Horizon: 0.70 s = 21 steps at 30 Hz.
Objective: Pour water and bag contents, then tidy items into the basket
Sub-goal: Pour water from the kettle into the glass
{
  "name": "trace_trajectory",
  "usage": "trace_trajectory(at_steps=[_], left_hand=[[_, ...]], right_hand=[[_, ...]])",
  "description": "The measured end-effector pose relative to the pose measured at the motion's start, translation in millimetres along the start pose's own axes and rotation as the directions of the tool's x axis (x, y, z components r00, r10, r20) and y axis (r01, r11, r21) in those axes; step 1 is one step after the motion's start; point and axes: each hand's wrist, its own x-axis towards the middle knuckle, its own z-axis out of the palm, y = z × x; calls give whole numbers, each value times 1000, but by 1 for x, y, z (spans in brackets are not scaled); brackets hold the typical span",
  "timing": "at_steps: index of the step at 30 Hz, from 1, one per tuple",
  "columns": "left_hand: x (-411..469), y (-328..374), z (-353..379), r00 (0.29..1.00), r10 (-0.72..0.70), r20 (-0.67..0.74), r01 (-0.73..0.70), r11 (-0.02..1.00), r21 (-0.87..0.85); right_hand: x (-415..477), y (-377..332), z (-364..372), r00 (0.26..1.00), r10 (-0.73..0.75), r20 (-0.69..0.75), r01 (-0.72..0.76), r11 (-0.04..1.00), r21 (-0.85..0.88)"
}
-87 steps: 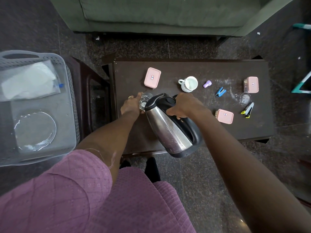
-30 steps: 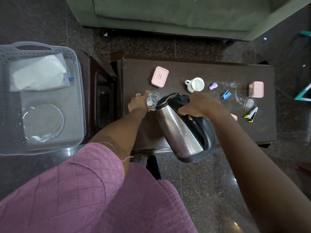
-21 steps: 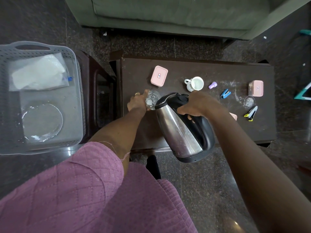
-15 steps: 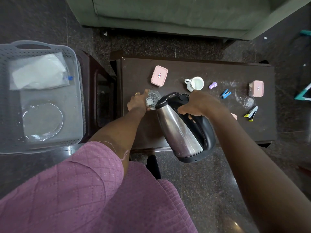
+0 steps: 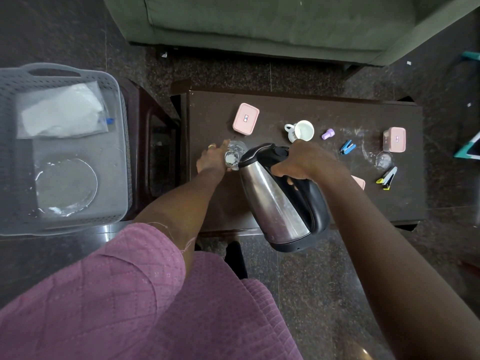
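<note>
My right hand [image 5: 304,162] grips the kettle [image 5: 272,201], my left hand [image 5: 211,160] grips the glass [image 5: 235,155] at the kettle's 10 o'clock; excess tilt could overflow it onto the table [image 5: 298,107].

The dark brown worktop [image 5: 285,107] carries a pink lidded box [image 5: 246,118] toward its far left, with a clear glass [image 5: 235,155] nearer the left edge; a white cup [image 5: 302,131] stands midway along the far side, a small purple piece [image 5: 328,134] just beside it, then a blue clip [image 5: 346,147]. At the right end a second pink box [image 5: 394,139] sits near a small clear vessel [image 5: 384,160] and a yellow and grey clip [image 5: 387,175]; whitish smears [image 5: 363,140] mark the surface there; a third pink box [image 5: 359,181] shows only a corner.
</note>
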Motion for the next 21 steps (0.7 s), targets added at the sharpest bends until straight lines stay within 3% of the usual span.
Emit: trace_trajectory(at_steps=[6, 13, 21], left_hand=[[0, -5, -1, 997, 67, 34, -65, 997, -33], [-17, -20, 6, 996, 55, -65, -62, 991, -117], [-34, -27, 8, 985, 12, -172, -56, 966, -254]], right_hand=[[2, 0, 6, 1000, -7, 2, 6, 998, 58], [-2, 2, 14, 999, -36, -17, 37, 994, 107], [-10, 17, 27, 997, -29, -76, 50, 957, 286]])
